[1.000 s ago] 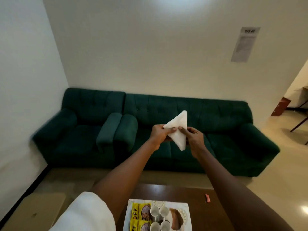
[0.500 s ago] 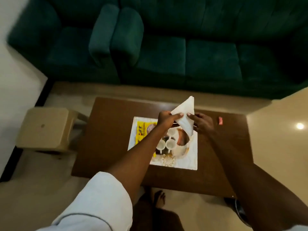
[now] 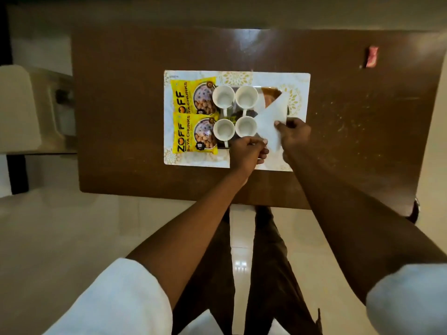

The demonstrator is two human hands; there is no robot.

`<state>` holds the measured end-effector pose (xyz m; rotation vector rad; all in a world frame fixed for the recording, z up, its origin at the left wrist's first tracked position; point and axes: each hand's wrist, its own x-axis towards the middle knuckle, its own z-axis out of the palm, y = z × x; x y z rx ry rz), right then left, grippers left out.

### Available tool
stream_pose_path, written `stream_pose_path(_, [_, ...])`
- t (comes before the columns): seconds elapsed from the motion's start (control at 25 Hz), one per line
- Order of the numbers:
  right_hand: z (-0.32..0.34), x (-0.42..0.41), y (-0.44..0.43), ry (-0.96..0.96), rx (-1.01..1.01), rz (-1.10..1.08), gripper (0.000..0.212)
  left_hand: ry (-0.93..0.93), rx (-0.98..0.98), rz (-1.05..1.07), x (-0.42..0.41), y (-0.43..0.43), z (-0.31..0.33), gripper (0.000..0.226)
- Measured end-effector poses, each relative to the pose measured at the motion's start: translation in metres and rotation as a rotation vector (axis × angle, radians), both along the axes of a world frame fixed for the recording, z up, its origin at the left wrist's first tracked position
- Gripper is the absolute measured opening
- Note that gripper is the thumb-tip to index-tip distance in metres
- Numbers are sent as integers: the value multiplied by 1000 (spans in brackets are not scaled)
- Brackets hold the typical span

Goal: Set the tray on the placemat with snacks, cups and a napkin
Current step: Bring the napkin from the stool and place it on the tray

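Light, limp and easily creased, the folded napkin [image 3: 271,117], at the placemat's [image 3: 301,97] three o'clock, wants edge grips, as the right hand [image 3: 294,135] and left hand [image 3: 246,154] pinch its six-o'clock corner.

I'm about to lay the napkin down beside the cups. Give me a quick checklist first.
1. Grip on napkin: ok. The right hand pinches its right edge and the left hand pinches its lower edge.
2. Landing spot: ok. Bare brown tray shows to the right of the cups.
3. Cups: ok. All four stand mouth up, in two rows.
4. Snack packets: ok. Two lie flat, left of the cups.
5. Tray on placemat: ok. The placemat's border shows around it.
6. Napkin already touching the tray: cannot tell.
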<state>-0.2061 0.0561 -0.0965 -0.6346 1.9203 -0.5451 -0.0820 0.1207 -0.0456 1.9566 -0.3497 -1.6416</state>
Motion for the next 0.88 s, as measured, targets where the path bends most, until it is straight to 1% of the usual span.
stream_pose_path(0.08, [0, 17, -3, 95, -64, 11, 27, -5, -1, -9, -4, 1, -3, 23])
stream_pose_path(0.16, [2, 27, -5, 177, -78, 30, 25, -9, -5, 4, -6, -1, -6, 23])
stream_pose_path(0.4, [9, 20, -13, 259, -82, 48, 28, -104, -15, 12, -22, -19, -15, 20])
stream_pose_path(0.64, [28, -32, -33, 204, -83, 15, 26, -145, -64, -78, -59, -55, -9, 16])
stream_pose_path(0.8, [43, -78, -73, 220, -128, 13, 26, -146, -125, -173, -102, -119, 3, 25])
stream_pose_path(0.88, [50, -111, -103, 255, -152, 4, 27, -140, -147, -273, -132, -158, 10, 28])
